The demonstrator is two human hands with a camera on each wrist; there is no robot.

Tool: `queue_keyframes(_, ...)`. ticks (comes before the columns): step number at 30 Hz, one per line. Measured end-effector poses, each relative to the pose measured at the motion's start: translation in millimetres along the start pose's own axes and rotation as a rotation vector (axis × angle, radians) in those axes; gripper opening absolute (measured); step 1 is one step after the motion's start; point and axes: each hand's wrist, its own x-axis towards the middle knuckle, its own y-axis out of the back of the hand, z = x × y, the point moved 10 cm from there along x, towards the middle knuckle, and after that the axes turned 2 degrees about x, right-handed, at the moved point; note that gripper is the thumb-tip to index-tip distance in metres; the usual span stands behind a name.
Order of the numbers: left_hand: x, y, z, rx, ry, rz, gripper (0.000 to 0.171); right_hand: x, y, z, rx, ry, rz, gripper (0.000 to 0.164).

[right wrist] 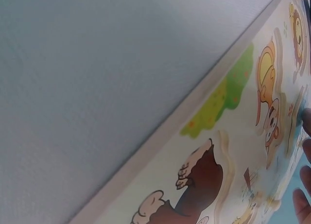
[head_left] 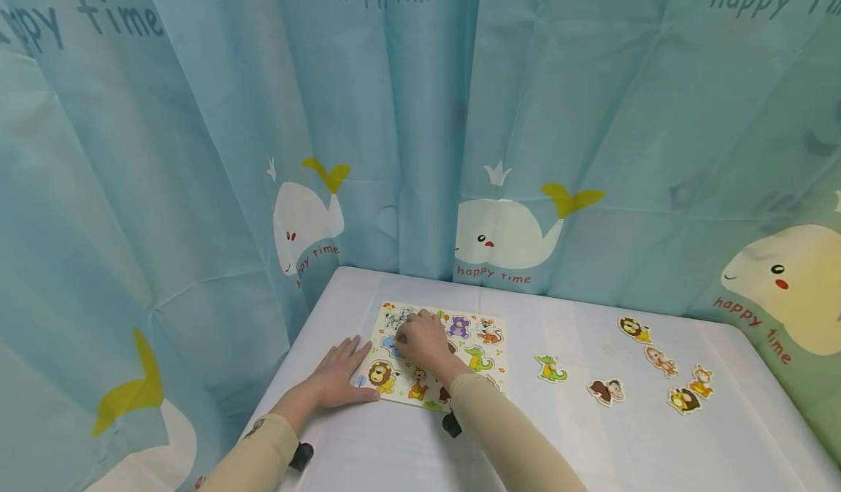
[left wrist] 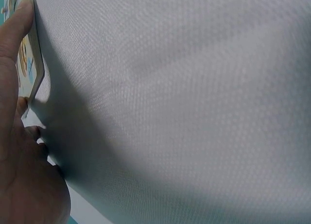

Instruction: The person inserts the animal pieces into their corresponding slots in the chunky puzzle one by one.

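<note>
A thin puzzle board (head_left: 402, 391) with animal pictures lies on the white table. My left hand (head_left: 340, 375) is spread beside its left edge, the thumb on the near left corner; the left wrist view shows the thumb (left wrist: 18, 27) along the board's edge. My right hand (head_left: 425, 340) bends over the upper left part of the board, fingertips down at the blue elephant (head_left: 390, 347). In the right wrist view its fingers (right wrist: 304, 178) hang close over the board's surface. I cannot tell whether they pinch the elephant. The hand covers part of the middle pictures.
Loose animal pieces lie to the right on the table: a crocodile (head_left: 550, 369), a brown monkey (head_left: 606, 391), a lion (head_left: 634, 329), a light-brown monkey (head_left: 661, 361), a kangaroo (head_left: 701, 381) and a yellow-and-brown animal (head_left: 684, 401). A blue whale-print curtain (head_left: 420, 127) hangs behind the table.
</note>
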Motion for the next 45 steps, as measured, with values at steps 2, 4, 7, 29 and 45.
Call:
queue_keyframes(2, 0.2, -0.3, -0.5, -0.001, 0.001, 0.000, 0.103, 0.2, -0.5, -0.4, -0.003, 0.001, -0.002, 0.010)
queue_keyframes(4, 0.3, -0.8, -0.6, 0.000, 0.002, -0.005, 0.102, 0.3, -0.3, -0.8, -0.001, 0.001, 0.001, 0.010)
queue_keyframes(7, 0.4, -1.0, -0.6, 0.000, 0.002, -0.008, 0.102, 0.1, 0.2, -1.5, -0.003, -0.001, 0.003, 0.010)
queue_keyframes(29, -0.8, -0.2, 0.4, 0.005, 0.008, -0.006, 0.104, 0.4, -1.5, -0.1, -0.004, -0.034, -0.011, 0.011)
queue_keyframes(45, -1.5, 1.5, 2.1, 0.004, 0.004, -0.006, 0.105, -2.4, -3.5, 2.5, 0.013, -0.066, -0.029, 0.013)
